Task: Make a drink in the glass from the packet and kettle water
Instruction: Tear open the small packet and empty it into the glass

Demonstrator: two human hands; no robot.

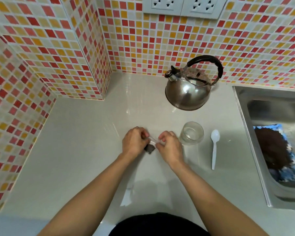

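- Small clear plastic packet with dark contents (150, 148): pinched between left hand (134, 141) and right hand (170, 146), both clamped on its top edge, long axis 9-to-3.
- Empty clear drinking glass (192, 133): just beside right hand, at its 2 o'clock; right hand nearer.
- Steel whistling kettle (188, 91): 12 o'clock of glass, well apart.
- White plastic spoon (214, 147): 3 o'clock of glass.
- Pale glossy surface (85, 142): open room at 9 o'clock.

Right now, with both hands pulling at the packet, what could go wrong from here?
1. Both the left hand and right hand tug the small packet over the bare counter, not over the glass; a sudden tear could scatter its dark contents.
2. The right hand works close beside the glass, so a jerk might knock it.
3. The kettle may be hot; its metal body could burn.
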